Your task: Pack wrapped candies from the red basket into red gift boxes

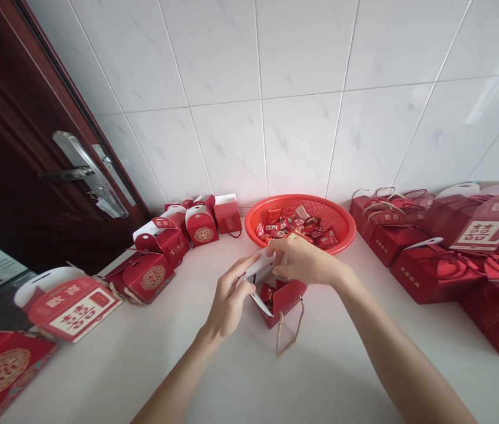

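Note:
A red gift box (291, 296) with a white inside stands open on the white table, with small red packets (267, 292) in it and a twisted rope handle (289, 341) hanging down its near side. My left hand (234, 291) grips the left edge of the box, its thumb over the rim. Bent over the far edge and the opening, my right hand (301, 259) has its fingers closed at a flap; it partly hides the inside. Just beyond the hands sits an orange-red plastic basket (343, 221) holding many small wrapped sweets (326, 237).
Several red gift boxes (202, 227) line the left side, the nearest one (6, 368) at the lower left. More red boxes (435, 271) are crowded along the right. Behind the table rises a white tiled wall (227, 135); a dark door (19, 118) with a metal handle is at left.

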`<state>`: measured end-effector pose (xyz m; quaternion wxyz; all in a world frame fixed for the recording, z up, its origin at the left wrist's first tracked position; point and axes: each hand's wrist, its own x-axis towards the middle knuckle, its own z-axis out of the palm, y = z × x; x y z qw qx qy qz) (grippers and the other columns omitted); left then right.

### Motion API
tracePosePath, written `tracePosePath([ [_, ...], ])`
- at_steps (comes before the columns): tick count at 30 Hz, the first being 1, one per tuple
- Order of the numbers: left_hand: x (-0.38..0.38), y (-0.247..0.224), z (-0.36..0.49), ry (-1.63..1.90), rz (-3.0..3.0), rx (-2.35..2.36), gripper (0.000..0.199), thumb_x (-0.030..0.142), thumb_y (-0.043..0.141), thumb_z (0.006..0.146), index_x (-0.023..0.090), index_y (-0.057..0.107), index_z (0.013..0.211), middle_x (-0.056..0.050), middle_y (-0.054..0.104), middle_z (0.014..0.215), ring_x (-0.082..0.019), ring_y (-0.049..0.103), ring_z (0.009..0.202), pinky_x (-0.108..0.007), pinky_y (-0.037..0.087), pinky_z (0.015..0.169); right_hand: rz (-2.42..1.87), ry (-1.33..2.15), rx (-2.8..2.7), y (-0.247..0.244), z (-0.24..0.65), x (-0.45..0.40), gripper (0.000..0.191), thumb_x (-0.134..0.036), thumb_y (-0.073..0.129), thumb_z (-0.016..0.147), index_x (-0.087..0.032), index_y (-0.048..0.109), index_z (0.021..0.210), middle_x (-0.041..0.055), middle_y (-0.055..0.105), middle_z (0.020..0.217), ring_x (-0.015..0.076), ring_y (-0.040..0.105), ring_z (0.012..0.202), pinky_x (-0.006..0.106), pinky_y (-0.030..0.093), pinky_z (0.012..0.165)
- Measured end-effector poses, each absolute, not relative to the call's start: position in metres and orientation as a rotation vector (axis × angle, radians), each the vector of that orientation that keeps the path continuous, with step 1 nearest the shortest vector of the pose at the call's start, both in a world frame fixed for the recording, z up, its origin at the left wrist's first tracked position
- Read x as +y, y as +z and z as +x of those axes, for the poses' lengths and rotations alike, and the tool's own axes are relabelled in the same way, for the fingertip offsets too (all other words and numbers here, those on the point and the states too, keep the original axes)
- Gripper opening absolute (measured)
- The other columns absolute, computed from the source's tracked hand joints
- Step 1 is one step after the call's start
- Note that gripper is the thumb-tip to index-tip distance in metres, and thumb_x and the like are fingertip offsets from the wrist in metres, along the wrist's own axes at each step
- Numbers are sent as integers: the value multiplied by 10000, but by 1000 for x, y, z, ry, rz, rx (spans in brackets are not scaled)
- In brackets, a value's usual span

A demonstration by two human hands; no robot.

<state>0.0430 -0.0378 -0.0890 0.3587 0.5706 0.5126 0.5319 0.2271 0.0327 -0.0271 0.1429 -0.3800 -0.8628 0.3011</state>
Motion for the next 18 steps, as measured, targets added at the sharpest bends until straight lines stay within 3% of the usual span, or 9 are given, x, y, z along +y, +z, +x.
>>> tracePosePath([
  [5, -37, -90, 43, 1377, 1465, 1330, 584, 264, 534, 698, 183, 709, 1249, -52, 683, 1260, -290, 596, 1139, -355, 490, 939, -1092, 870, -2545, -17, 232, 28, 308, -157, 663, 808, -213, 629, 1109, 43, 721, 975, 197, 637, 893, 277, 418, 700],
  [8, -36, -88, 41, 1383, 1456, 1346, 590, 265, 533, 694, 176, 702, 1252, -54, 694, 1216, -286, 602, 1127, -348, 492, 925, -1072, 940, -2606, -7, 237, 21, 301, -176, 682, 807, -217, 644, 1103, 45, 711, 1001, 191, 648, 850, 276, 426, 664],
  [15, -29, -88, 30, 1451, 1412, 1462, 590, 290, 523, 718, 153, 670, 1273, -70, 707, 1199, -271, 630, 1043, -345, 489, 874, -877, 948, -2733, -4, 243, 14, 165, -116, 632, 806, -219, 713, 906, 42, 720, 928, 231, 634, 931, 293, 432, 694],
  [18, -25, -92, 26, 1475, 1413, 1422, 654, 291, 520, 736, 148, 576, 1372, -96, 701, 1231, -285, 613, 1158, -348, 479, 923, -902, 811, -2679, -10, 238, 17, 223, -65, 614, 779, -227, 711, 898, 38, 721, 970, 226, 626, 932, 292, 428, 707],
])
